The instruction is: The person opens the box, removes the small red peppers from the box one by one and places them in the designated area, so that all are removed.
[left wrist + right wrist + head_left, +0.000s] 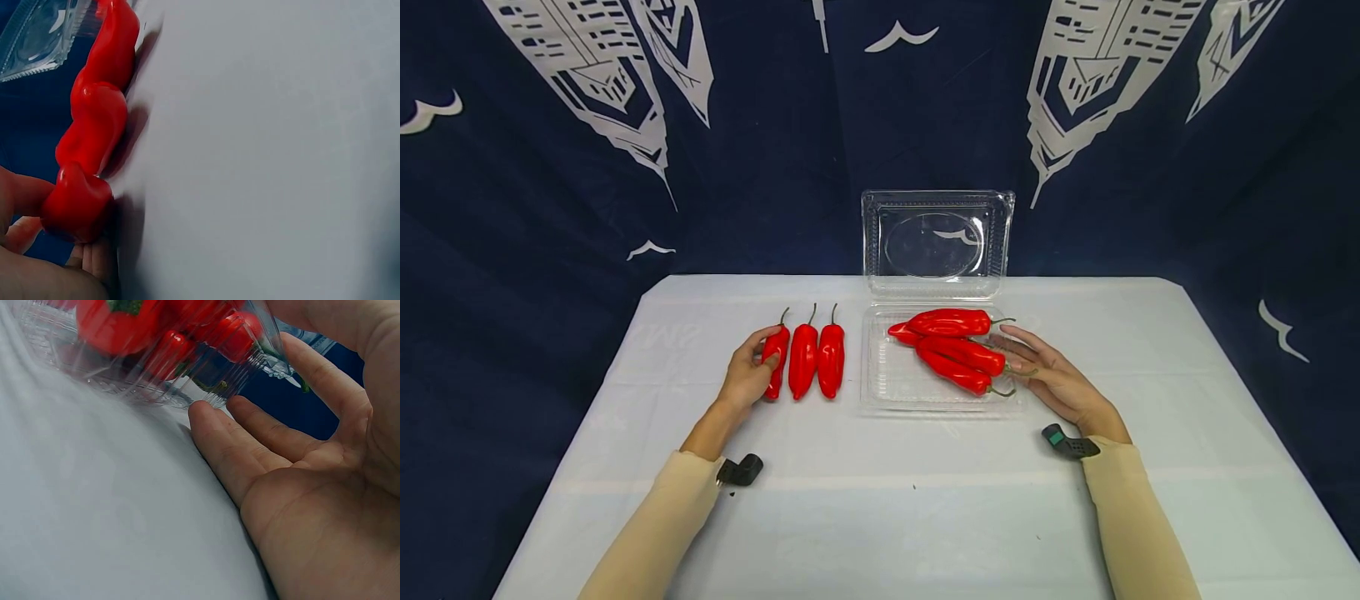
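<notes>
My left hand [747, 379] pinches the leftmost of three red chili peppers standing in a row on the table; that chili pepper [777, 360] has thumb and fingers on either side in the left wrist view. Beside it lie the middle chili pepper [802, 360] and the right-hand chili pepper [831, 360], stems pointing away. A clear plastic clamshell box [883, 383] stands with its lid [934, 246] up, several red chili peppers [955, 322] piled inside. At the box's right side is my right hand [1056, 379], fingers extended and holding nothing; whether they touch the wall is unclear.
A white-covered table [880, 517] carries everything. Behind its far edge hangs a dark blue cloth [775, 167] with white building and bird prints. Pepper stems [1006, 392] stick out over the box's right rim. Both wrists wear small black cameras [741, 470].
</notes>
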`<state>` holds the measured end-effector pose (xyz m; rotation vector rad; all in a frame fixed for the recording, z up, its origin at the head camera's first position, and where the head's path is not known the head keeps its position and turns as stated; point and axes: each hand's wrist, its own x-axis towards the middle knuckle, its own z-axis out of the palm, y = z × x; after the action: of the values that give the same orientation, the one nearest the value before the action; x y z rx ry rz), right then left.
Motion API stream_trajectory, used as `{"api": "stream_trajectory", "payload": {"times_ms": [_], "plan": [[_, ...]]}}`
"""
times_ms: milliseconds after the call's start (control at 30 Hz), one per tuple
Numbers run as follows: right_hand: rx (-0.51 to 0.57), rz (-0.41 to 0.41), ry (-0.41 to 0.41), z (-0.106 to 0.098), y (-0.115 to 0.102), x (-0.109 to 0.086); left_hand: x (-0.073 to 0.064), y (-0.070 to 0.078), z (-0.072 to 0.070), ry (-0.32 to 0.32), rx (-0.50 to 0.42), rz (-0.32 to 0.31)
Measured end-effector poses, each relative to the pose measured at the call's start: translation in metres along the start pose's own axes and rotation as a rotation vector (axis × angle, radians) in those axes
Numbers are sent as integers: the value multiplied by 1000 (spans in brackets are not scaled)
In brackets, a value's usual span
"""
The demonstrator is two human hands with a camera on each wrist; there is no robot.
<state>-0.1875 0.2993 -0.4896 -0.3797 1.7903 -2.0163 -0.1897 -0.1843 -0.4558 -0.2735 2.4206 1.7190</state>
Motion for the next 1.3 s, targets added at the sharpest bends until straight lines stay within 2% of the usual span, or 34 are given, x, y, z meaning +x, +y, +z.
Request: {"api": "stream_trajectory", "payload": {"times_ms": [633, 800, 1300], "plan": [[13, -6, -12, -2, 2, 0, 4, 4, 0, -42, 31, -18], [1, -1, -3, -1, 2, 1, 4, 3, 0, -49, 34, -3], [10, -10, 1, 0, 0, 0, 5, 4, -5, -37, 44, -15]]}}
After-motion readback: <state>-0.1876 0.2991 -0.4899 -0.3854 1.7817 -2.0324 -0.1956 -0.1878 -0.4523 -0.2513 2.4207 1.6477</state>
